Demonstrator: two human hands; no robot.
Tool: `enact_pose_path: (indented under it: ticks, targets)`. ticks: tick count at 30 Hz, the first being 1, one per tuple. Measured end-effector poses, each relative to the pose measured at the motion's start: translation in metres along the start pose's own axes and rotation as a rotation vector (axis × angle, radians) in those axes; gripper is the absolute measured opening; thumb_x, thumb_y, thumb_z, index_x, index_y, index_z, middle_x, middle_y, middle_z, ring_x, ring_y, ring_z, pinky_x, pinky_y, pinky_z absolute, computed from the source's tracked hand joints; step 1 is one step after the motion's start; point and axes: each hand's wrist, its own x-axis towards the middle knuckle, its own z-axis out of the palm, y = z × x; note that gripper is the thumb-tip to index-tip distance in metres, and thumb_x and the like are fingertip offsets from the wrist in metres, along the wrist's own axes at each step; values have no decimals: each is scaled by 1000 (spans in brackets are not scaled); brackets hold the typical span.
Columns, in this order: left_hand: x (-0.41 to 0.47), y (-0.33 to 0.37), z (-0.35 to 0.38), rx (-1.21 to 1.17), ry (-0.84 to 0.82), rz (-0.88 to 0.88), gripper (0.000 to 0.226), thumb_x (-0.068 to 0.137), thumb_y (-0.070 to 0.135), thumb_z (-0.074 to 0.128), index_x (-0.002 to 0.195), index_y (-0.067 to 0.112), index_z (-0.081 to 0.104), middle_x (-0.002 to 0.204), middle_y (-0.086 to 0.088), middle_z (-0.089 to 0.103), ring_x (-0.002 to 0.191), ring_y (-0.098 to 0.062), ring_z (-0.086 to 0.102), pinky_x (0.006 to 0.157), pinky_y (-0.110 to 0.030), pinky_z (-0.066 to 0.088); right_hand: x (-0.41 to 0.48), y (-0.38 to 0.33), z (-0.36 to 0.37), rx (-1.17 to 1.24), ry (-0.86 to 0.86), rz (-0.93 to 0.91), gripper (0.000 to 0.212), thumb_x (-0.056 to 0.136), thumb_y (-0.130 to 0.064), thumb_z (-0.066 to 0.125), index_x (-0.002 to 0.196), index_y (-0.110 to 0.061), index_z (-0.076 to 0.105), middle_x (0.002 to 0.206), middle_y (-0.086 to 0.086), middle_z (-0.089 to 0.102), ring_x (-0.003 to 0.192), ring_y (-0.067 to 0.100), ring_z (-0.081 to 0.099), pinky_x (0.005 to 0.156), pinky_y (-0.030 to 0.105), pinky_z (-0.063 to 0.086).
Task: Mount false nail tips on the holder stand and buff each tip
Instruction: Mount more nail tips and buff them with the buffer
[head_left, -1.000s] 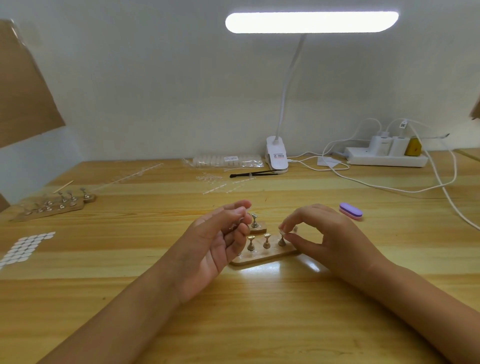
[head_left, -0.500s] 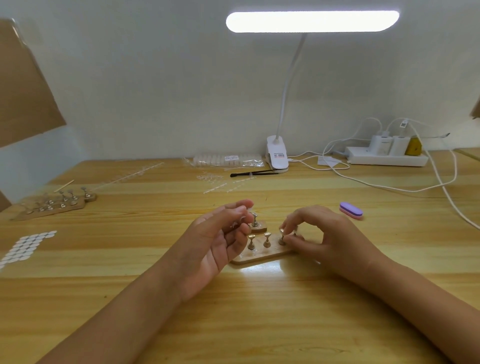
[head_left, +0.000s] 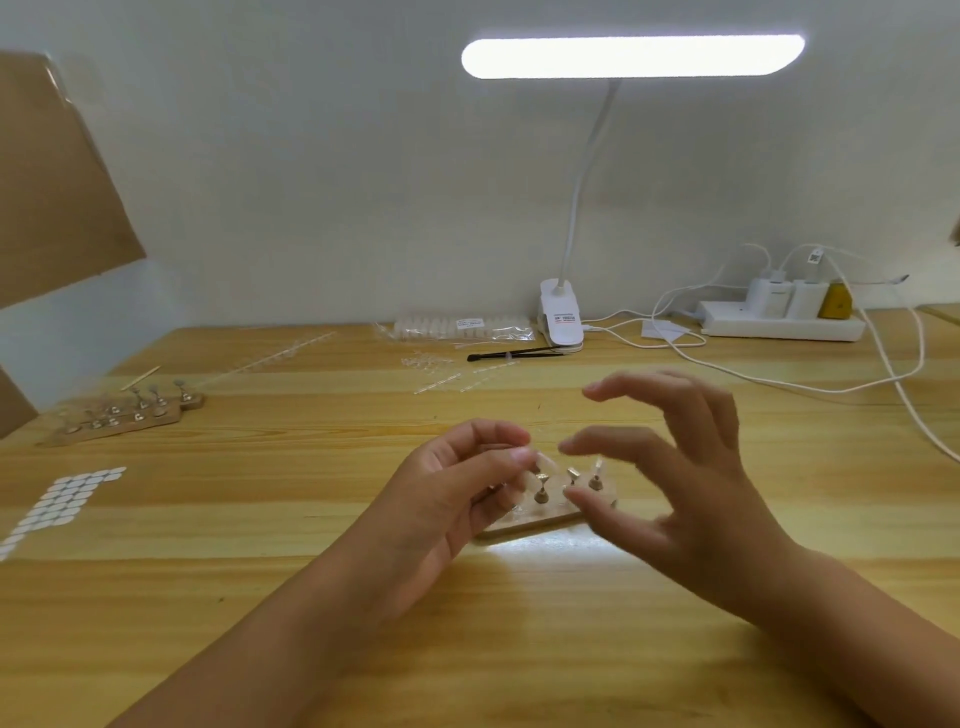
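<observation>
Left grip (head_left: 457, 499): fingers curled, thumb and forefinger pressed tip to tip, and I read a small clear nail tip (head_left: 540, 459) pinched at their ends; it is blurred, so I log that with some doubt. Other small pieces show among the lower curled fingers, but I cannot tell what they are. Right grip (head_left: 691, 478): fingers spread and apart, holding nothing, motion-blurred, hovering over the right end of the holder stand (head_left: 524, 526). Its thumb is low, just beside the stand's right edge; its forefinger points toward the left grip's fingertips without touching them. The holder stand lies flat on the bench (head_left: 467, 649) between the two grips, at centre, its left end hidden behind the left fingers. I count three metal pegs in view, and the right-hand peg (head_left: 595, 482) carries a clear tip standing upright. Elsewhere on the bench: a second stand (head_left: 119, 418) with pegs far left, a sheet of white pads (head_left: 57, 504) at the left edge, and loose strips of clear tips (head_left: 452, 375) near a black-handled tool (head_left: 514, 355). A bagged set of tips (head_left: 462, 327), a clip lamp (head_left: 561, 318) and a power strip (head_left: 779, 326) sit along the wall.
</observation>
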Motion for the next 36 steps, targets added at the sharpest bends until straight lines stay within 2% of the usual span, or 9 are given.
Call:
enact_pose_path:
  ticks: [6, 8, 12, 18, 22, 26, 31, 36]
  targets:
    - [-3, -2, 6, 140, -27, -19, 17, 74, 12, 78, 88, 9, 69, 68, 2, 63, 58, -7, 59, 61, -15, 50, -3, -5, 4, 19, -40, -63, 13, 92, -33, 62, 102, -27, 68, 130, -3, 48, 125, 21, 37, 109, 26, 26]
    - [-4, -1, 6, 175, -28, -13, 16, 74, 13, 82, 84, 12, 70, 68, 1, 64, 58, -7, 60, 60, -15, 50, -2, -6, 4, 31, -33, -59, 14, 93, -32, 61, 98, -24, 71, 128, -3, 51, 123, 20, 39, 107, 26, 28]
    - [-4, 1, 5, 210, -19, 23, 6, 70, 17, 75, 74, 22, 75, 69, 1, 66, 61, -7, 62, 60, -15, 50, 1, -10, 4, 66, -20, -14, 15, 91, -30, 62, 93, -21, 74, 120, -4, 56, 118, 19, 42, 104, 25, 29]
    - [-4, 4, 4, 156, -41, 22, 8, 71, 17, 75, 79, 19, 77, 72, -3, 67, 62, -7, 64, 60, -14, 51, 5, -11, -4, 79, -37, -18, 17, 89, -27, 63, 97, -18, 74, 115, -1, 60, 113, 21, 45, 102, 20, 27]
    - [-6, 4, 5, 231, -75, 6, 6, 74, 19, 73, 78, 21, 77, 70, 0, 66, 60, -6, 61, 61, -15, 50, 4, -11, -3, 60, -33, -34, 15, 90, -24, 61, 87, -15, 74, 113, 0, 61, 112, 21, 45, 101, 21, 29]
    - [-5, 1, 7, 215, -69, -23, 13, 73, 18, 73, 85, 12, 73, 68, -1, 66, 59, -6, 62, 60, -15, 51, 2, -11, -4, 107, -64, -58, 13, 86, -20, 61, 99, -22, 64, 117, -2, 59, 114, 21, 44, 102, 23, 29]
    - [-5, 2, 7, 206, -59, -46, 12, 73, 16, 72, 84, 11, 72, 67, -2, 65, 58, -6, 61, 60, -15, 51, 4, -14, -7, 129, -82, -54, 12, 84, -21, 62, 85, -15, 72, 116, 1, 60, 113, 23, 45, 102, 26, 30]
    - [-5, 1, 7, 169, -71, -62, 13, 73, 18, 72, 84, 12, 73, 68, -1, 66, 59, -6, 61, 62, -15, 52, 5, -11, -10, 133, -118, -92, 13, 79, -22, 65, 90, -19, 71, 121, -2, 55, 118, 20, 42, 103, 25, 30]
